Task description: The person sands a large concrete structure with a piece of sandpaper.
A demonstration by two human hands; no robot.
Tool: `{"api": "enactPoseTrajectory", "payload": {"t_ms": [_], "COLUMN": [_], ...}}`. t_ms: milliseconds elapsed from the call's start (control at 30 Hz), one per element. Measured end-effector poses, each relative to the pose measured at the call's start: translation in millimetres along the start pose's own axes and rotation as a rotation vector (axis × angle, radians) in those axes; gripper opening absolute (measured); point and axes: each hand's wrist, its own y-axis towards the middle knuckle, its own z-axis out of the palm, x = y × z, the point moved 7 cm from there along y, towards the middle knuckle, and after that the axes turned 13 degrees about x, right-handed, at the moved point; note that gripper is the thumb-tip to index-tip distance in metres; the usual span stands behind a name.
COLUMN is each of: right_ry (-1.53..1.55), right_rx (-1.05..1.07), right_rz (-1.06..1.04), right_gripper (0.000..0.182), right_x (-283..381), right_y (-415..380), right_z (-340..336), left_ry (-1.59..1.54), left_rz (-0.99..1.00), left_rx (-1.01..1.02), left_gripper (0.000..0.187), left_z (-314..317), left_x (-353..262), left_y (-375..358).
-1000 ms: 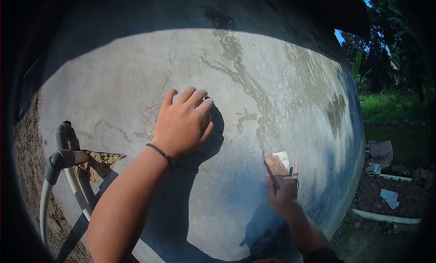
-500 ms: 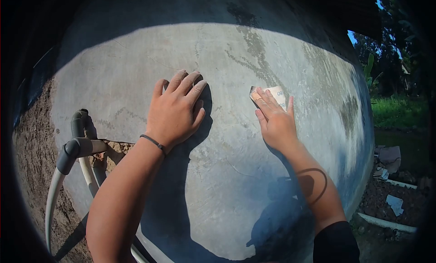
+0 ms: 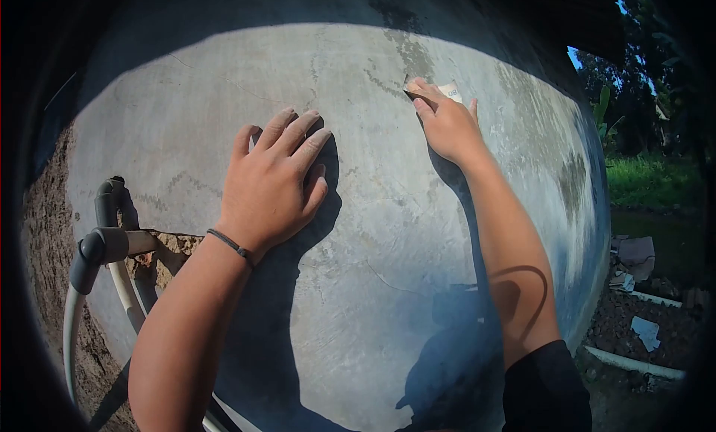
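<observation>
Before me stands a grey cement wall with darker damp streaks and fine cracks. My right hand presses a sheet of sandpaper against its upper part. The sheet is pale on the back, with a printed number partly showing; the hand covers much of it. To the left, my left hand rests its spread, dusty fingertips on the wall and holds nothing. A dark band circles that wrist.
Grey pipes with an elbow joint stick out at the left, beside a rough brown wall strip. Rubble and a white broken piece lie on the ground at right, with grass behind.
My right hand has slid the sandpaper up the wall and slightly left. My left hand stays spread on the wall, while the whole view has shifted a little.
</observation>
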Motion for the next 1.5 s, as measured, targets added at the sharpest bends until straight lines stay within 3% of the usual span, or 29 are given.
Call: {"api": "enactPoseTrajectory", "payload": {"t_ms": [67,167,233,300,433,500,567,700,767,867,933,1033,1100,1200,1333,1400,1500], "right_ry": [-0.045,-0.063,-0.1,-0.08,0.015,0.073,0.054,-0.074,-0.073,0.027,0.051,-0.022,-0.108,-0.144,0.02,-0.023,0.002], "right_rx": [-0.051,0.042,0.094,0.119,-0.034,-0.034,-0.074,0.105,0.103,-0.041,-0.004,0.002,0.054,0.108,0.041,0.141,0.016], "right_rz": [-0.045,-0.034,-0.007,-0.027,-0.015,0.004,-0.087,-0.047,-0.071,-0.095,0.024,-0.076,-0.101,-0.111,-0.108,0.076,-0.038], "right_gripper": [0.039,0.039,0.039,0.038,0.037,0.038,0.037,0.038,0.038,0.039,0.038,0.039,0.038,0.038,0.039,0.039,0.039], "right_x": [4.2,-4.3,-1.5,-2.1,2.9,1.6,1.0,-12.7,-18.0,-8.4,-10.4,-11.0,-20.8,-11.1,3.3,6.9,1.5], "right_y": [-20.4,-147.8,-172.7,-154.5,13.9,32.6,-12.5,-165.6,-143.1,-29.9,27.0,-17.6,-87.5,-114.1,22.1,91.9,78.9], "right_z": [6.0,34.8,37.6,34.8,-4.5,-7.4,7.8,35.6,33.5,2.8,-14.3,-0.3,20.8,21.8,-7.1,-20.2,-14.3], "left_ry": [-0.012,-0.043,-0.024,-0.018,0.02,0.031,0.008,0.009,-0.005,0.007,0.068,0.029,0.032,0.016,0.02,0.031,0.009], "left_rz": [-0.021,-0.034,-0.044,-0.031,-0.027,-0.033,-0.021,-0.047,-0.034,-0.038,-0.016,-0.013,-0.027,-0.042,-0.028,-0.027,-0.019], "left_rx": [0.047,0.067,0.099,0.098,0.082,0.083,0.107,0.073,0.107,0.064,0.007,0.034,0.057,0.097,0.127,0.135,0.178], "left_gripper": [0.043,0.044,0.044,0.045,0.045,0.045,0.045,0.044,0.044,0.043,0.041,0.042,0.043,0.046,0.048,0.048,0.049], "left_z": [0.8,0.9,3.5,6.2,3.7,1.2,4.9,0.0,5.5,3.5,-0.7,-0.2,1.0,5.8,5.9,3.1,7.6], "left_x": [3.4,1.3,-1.3,-2.3,-1.1,0.4,-4.4,-1.1,-5.9,-4.5,-6.9,-6.1,-4.8,-7.1,-9.8,-8.6,-9.1], "left_y": [-0.6,3.3,4.0,3.1,1.4,3.4,1.7,4.6,3.3,4.0,2.7,4.5,5.9,6.1,4.4,4.1,3.1]}}
